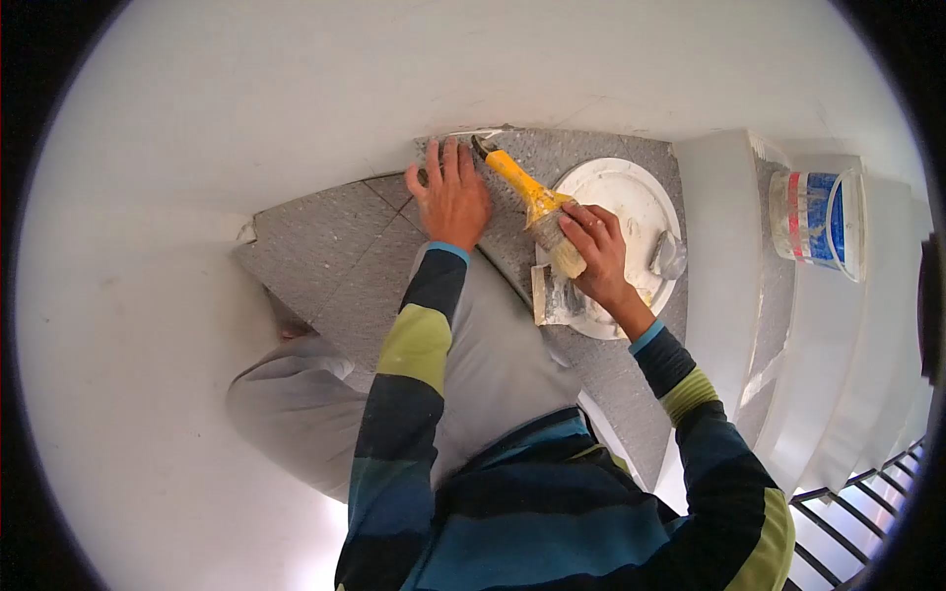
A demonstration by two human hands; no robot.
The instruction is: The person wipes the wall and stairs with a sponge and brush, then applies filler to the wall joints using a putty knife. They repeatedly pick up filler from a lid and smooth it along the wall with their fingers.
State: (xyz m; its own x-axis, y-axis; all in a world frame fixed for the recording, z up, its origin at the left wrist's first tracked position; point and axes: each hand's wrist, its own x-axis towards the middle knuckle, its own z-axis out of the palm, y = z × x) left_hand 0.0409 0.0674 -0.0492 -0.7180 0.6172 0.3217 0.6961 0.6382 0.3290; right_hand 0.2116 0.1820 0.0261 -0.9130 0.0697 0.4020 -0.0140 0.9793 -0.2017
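My right hand (596,246) is closed around a paintbrush (517,180) with a yellow handle and pale bristles. It grips the brush close to the bristle end. The handle's black tip points up and left, near the foot of the white wall (552,69). My left hand (453,197) lies flat with fingers stretched out, on the grey speckled tiles (345,246) close to the wall's lower edge. Beside my right hand is a round white lid (631,187) smeared with white material. A flat, stained scraper-like piece (552,295) and a small grey lump (668,256) lie at the lid.
White stair risers (724,266) with grey treads rise on the right. A white and blue bucket (818,219) with a handle stands on one tread. Black railing bars (847,512) show at the lower right. My bent grey-trousered leg (296,414) rests on the tiles.
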